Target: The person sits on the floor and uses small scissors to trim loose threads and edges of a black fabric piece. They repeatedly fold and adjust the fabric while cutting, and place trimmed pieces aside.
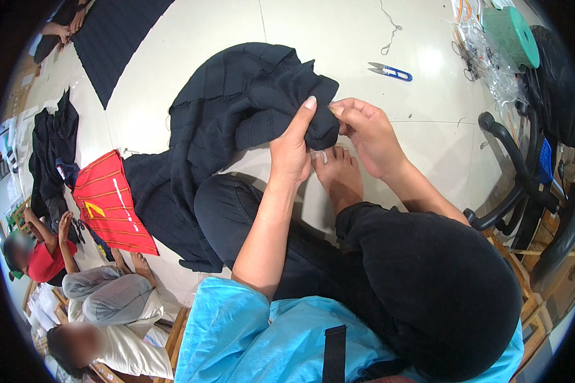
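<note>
A large black pleated cloth (217, 96) lies bunched on the floor around my bent knee. My left hand (291, 143) grips a gathered fold of it, thumb on top. My right hand (367, 134) pinches the fold's edge just to the right, fingertips close to the left hand's thumb; what is between the fingertips is too small to make out. A red striped cloth (108, 207) with a yellow mark lies at the left, against the black cloth. Blue-handled thread snips (396, 73) lie on the floor beyond my right hand. My bare foot (338, 172) is just below my hands.
Black chair parts (511, 147), a green round tub (508, 38), clear plastic and cords (498, 80) are at the right. Co-workers sit at lower left (108, 297) and left (48, 258); another person's hand (62, 33) holds dark cloth (121, 38) at upper left.
</note>
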